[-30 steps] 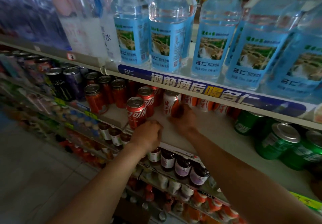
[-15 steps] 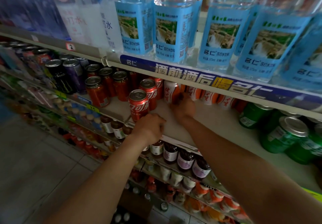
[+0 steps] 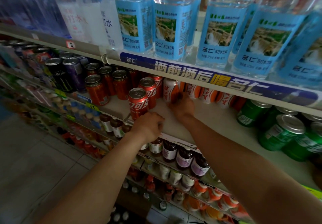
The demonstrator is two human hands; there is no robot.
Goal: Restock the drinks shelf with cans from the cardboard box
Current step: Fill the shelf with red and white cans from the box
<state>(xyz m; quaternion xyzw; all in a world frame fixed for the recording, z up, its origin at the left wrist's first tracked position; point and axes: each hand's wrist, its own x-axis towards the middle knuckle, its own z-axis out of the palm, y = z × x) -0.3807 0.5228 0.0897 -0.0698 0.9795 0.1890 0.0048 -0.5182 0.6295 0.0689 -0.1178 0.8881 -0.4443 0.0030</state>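
Observation:
The drinks shelf (image 3: 205, 128) has a bare white stretch in its middle. My right hand (image 3: 183, 106) reaches to the back of it, fingers curled round the lower part of a white and orange can (image 3: 170, 88) that stands upright beside a row of like cans (image 3: 209, 94). My left hand (image 3: 148, 127) rests as a fist on the shelf's front edge, holding nothing, just below and right of the front red cola can (image 3: 138, 102). Two more cola cans (image 3: 149, 91) stand behind that one.
Green cans (image 3: 282, 129) fill the shelf's right side; red-orange and dark cans (image 3: 97, 89) fill the left. Large water bottles (image 3: 172, 25) stand on the shelf above, whose front rail (image 3: 200, 74) hangs low over the back row. Small bottles (image 3: 183, 156) line the shelves below. Something brown, perhaps a box (image 3: 134, 202), sits by the floor.
My right hand has pushed the white and orange can further back under the upper rail. My left hand stayed on the shelf edge. The view has moved a little closer.

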